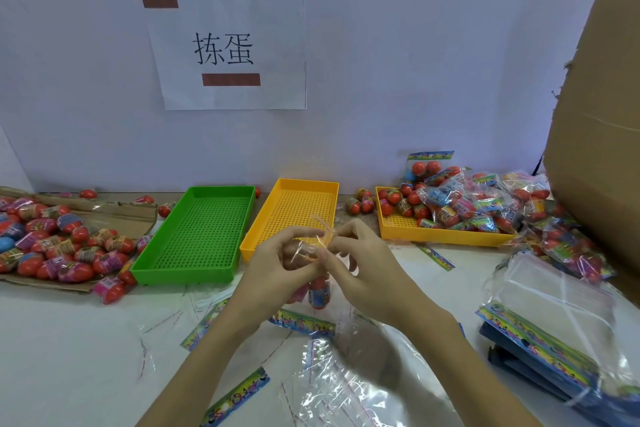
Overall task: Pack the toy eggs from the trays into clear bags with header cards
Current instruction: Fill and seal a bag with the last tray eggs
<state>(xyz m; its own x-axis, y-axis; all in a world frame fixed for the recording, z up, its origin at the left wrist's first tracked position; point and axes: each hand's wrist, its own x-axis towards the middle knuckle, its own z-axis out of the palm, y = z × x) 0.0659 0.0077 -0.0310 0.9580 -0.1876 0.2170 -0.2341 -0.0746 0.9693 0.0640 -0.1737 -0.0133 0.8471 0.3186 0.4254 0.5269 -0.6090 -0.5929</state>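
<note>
Toy eggs [317, 291] hang in a clear bag [306, 250] that we hold up over the middle of the worktop [69, 340], both hands working its mouth. Our left hand [277, 263] curls round the film from the side, while the fingers of our right hand [356, 253] pinch the top edge, apparently to fold or seal it; the eggs sag below our palms, partly hidden, so we cannot count them.

Stock sits within reach for a reason. Loose eggs [55, 243] lie heaped on flattened cardboard [135, 218] at the left edge. A green tray [197, 236] and a yellow tray [294, 211], both bare of eggs, stand at the back centre. A second yellow tray [443, 236] toward the back right holds eggs and filled packs [478, 201], which spill toward the carton [595, 149] at the right edge. Spare bags with header cards [540, 333] are stacked at the near right corner; more film [346, 392] and loose cards [235, 399] litter the near edge. We judge this pack close to finished.
</note>
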